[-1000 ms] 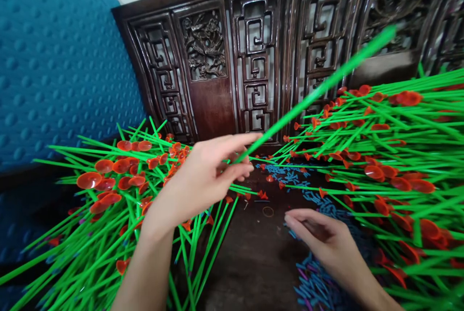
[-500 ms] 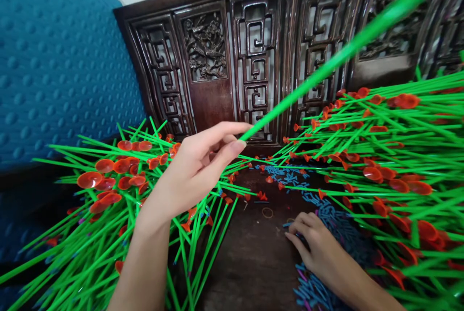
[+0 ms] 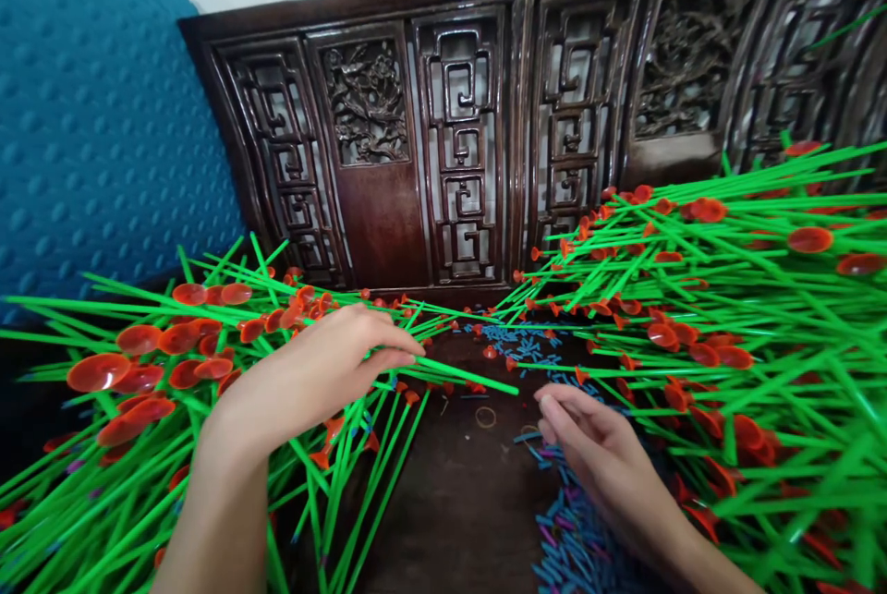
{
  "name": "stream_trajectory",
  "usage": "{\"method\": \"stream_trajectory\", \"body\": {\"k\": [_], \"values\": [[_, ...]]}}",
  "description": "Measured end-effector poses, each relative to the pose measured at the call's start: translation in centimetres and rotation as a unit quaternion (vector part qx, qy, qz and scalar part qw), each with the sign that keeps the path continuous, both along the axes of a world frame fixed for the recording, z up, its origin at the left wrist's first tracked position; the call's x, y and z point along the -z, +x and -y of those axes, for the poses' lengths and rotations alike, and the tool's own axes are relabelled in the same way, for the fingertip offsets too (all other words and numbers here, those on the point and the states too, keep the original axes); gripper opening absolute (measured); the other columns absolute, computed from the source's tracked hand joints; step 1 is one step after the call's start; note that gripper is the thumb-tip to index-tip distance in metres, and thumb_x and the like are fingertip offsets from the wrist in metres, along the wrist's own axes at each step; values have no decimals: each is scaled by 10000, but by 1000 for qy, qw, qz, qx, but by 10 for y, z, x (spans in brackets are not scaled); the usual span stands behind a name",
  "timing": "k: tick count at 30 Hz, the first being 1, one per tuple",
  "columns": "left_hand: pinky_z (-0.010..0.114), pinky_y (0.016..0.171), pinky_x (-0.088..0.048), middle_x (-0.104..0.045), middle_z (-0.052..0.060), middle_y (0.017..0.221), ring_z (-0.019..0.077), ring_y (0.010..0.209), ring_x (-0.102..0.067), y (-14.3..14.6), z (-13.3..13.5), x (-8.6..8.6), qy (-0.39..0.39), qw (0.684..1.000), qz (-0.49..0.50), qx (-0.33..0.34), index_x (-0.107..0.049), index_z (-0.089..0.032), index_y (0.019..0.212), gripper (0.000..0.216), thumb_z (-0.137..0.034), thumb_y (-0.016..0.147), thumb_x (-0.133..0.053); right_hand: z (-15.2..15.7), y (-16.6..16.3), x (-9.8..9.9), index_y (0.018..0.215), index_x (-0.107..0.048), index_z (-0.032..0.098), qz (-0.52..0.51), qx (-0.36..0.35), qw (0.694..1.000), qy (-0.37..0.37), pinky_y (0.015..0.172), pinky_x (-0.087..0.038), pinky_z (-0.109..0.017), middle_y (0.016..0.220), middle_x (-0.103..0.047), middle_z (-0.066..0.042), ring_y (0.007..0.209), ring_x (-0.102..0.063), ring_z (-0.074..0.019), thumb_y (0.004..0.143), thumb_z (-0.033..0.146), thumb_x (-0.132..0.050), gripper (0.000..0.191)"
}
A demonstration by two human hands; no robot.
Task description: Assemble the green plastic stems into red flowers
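Near right hand (image 3: 601, 448), green stick (image 3: 478, 376) in left hand (image 3: 322, 368)

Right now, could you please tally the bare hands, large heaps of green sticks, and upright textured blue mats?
Bare left hand and right hand: 2
Large left heap and right heap of green sticks: 2
Upright textured blue mat: 1
Total: 5

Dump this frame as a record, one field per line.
left hand: holds green stick, tip toward right hand
right hand: thumb and fingertips close together; contents unclear
left pile: green sticks, red cups
right pile: more green sticks, red cups
between piles: blue bits on dark wood
back: carved panel
far left: blue mat
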State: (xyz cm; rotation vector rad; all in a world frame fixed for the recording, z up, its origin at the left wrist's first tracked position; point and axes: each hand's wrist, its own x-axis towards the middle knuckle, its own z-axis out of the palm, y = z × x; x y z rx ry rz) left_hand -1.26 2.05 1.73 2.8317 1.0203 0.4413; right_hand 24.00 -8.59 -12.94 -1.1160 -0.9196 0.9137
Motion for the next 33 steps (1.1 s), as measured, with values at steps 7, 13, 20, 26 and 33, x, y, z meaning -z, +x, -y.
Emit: {"method": "stream_trajectory", "body": {"k": [7,13,20,26,33], "values": [[301,900,-537,-745,-8,1044,190,1002,-684,7,1,4,-12,1000,13,19,-752,-333,1032,236,-327,951,-530,2,-3,-12,862,-762,221,-161,-41,986,2,615,-454,-256,718,-679,-24,633,-554,-121,659,443,-878,322],[300,887,-536,-750,-3,1038,194,987,-683,10,2,3,-22,1000,0,18,-754,-312,1036,257,-320,950,-512,5,-4,-15,829,-773,225,-148,-52,987,16,594,-456,-270,709,-718,-27,580,-567,-118,648,408,-891,284],[340,951,-490,-726,-39,1118,200,1069,-655,10,0,2,-74,996,-30,-26,-733,-362,1070,258,-358,967,-496,6,-5,-18,805,-793,227,-132,-45,990,36,563,-474,-228,713,-742,-43,552,-585,-98,646,375,-893,239],[287,894,-490,-739,-57,1084,164,1017,-674,17,9,-8,-78,997,-9,13,-735,-337,1065,259,-264,975,-503,13,4,-30,862,-807,244,56,22,995,83,539,-536,-220,712,-754,-39,572,-646,-133,727,320,-829,157],[220,771,-477,-721,-35,981,105,881,-660,4,24,-26,71,984,144,71,-738,-271,1067,230,-207,981,-535,10,0,-113,836,-813,272,280,107,928,221,671,-606,-210,826,-781,-14,702,-719,-150,746,204,-776,118]]}}
